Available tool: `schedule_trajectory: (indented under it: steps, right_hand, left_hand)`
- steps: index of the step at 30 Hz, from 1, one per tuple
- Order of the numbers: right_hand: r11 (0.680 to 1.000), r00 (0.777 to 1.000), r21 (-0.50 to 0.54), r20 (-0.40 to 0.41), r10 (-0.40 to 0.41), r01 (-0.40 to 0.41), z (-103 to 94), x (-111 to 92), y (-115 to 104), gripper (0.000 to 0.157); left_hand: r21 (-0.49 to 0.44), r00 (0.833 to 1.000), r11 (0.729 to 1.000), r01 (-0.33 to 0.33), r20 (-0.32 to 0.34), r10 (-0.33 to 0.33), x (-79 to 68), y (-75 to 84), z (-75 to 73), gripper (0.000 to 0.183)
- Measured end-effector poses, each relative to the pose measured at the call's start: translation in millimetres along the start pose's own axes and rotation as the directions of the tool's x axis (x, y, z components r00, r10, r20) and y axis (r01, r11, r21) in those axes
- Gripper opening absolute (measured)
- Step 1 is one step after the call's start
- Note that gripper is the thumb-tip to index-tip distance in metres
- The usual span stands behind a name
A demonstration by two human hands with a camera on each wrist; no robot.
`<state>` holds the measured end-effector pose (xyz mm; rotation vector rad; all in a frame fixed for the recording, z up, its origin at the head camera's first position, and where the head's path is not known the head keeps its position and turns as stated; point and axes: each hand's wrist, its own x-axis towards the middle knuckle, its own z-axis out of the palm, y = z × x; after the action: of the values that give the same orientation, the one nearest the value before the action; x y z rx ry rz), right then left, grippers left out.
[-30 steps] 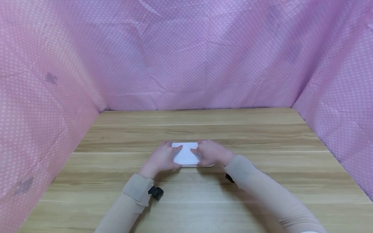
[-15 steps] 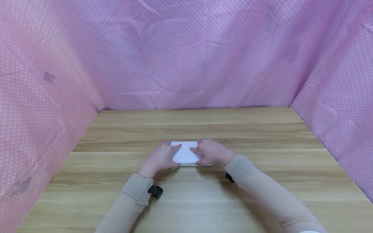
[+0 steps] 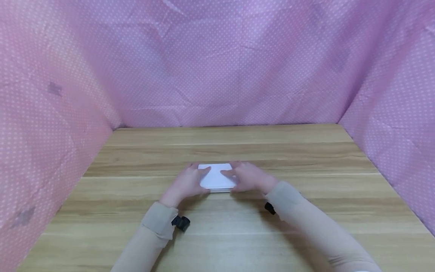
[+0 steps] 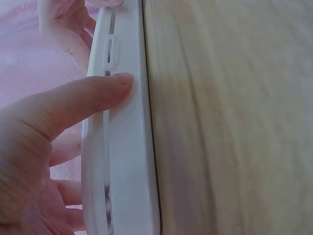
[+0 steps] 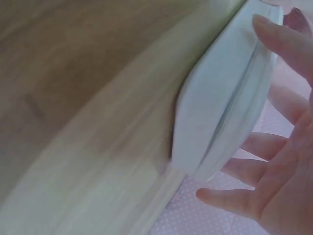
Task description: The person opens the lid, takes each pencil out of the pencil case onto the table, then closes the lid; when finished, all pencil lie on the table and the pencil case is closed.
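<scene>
A flat white plastic box (image 3: 216,176) with rounded edges lies on the wooden table, between both hands. A long seam runs along its side, with a small tab on it in the left wrist view. My left hand (image 3: 188,183) holds the box's left end, the thumb (image 4: 113,90) lying across the seam onto the side wall. At the other end, my right hand (image 3: 250,177) spans the box, its thumb (image 5: 279,39) at the side and the other fingers spread by the top. The fingers partly hide both ends in the head view.
The wood-grain table (image 3: 217,234) stretches around the box on every side. Pink dotted cloth (image 3: 217,68) hangs behind the table and along its left and right edges. A black wrist camera (image 3: 181,223) sits below the left hand.
The right hand has shifted slightly to the right, and the box's front right corner is now covered. The left hand and the box have barely moved.
</scene>
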<state>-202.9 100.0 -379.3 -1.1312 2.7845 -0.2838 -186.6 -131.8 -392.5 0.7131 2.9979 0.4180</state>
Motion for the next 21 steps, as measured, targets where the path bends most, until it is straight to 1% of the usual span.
schedule_trajectory:
  steps: [2,4,8,11,13,17,19,21]
  right_hand:
    - [1.0,1.0,0.014,-0.001,-0.007,0.007,-1.2,-1,0,0.063]
    - [0.999,1.0,0.041,-0.01,-0.023,0.024,-3.0,-2,1,0.059]
    - [0.994,0.997,0.086,-0.05,-0.067,0.071,-5.1,-3,1,0.047]
    - [0.989,0.99,0.093,-0.089,-0.11,0.118,-6.0,-4,2,0.041]
    - [0.983,0.982,0.095,-0.117,-0.147,0.158,-7.7,-4,2,0.036]
    - [0.962,0.955,0.104,-0.187,-0.229,0.251,-14.1,-6,1,0.029]
    - [0.952,0.941,0.1,-0.213,-0.263,0.288,-16.7,-6,1,0.027]
    - [0.945,0.935,0.112,-0.221,-0.277,0.306,-18.9,-5,2,0.027]
  left_hand:
    - [-0.021,1.0,1.0,0.003,0.004,-0.003,-0.4,-0.9,-0.5,0.074]
    - [-0.049,1.0,0.999,0.005,0.011,-0.004,-1.1,-2.4,-1.4,0.073]
    - [-0.112,1.0,0.994,-0.004,0.018,0.006,-3.7,-7.2,-3.5,0.068]
    - [-0.128,1.0,0.992,-0.021,0.003,0.021,-6.6,-12.3,-4.8,0.065]
    - [-0.132,1.0,0.991,-0.026,-0.017,0.024,-8.8,-15.5,-5.8,0.063]
    - [-0.153,0.997,0.988,-0.035,-0.066,0.026,-12.4,-20.3,-7.6,0.063]
    - [-0.157,0.997,0.987,-0.037,-0.077,0.025,-13.5,-22.1,-7.7,0.065]
    - [-0.16,0.997,0.987,-0.026,-0.075,0.014,-14.9,-23.0,-8.5,0.067]
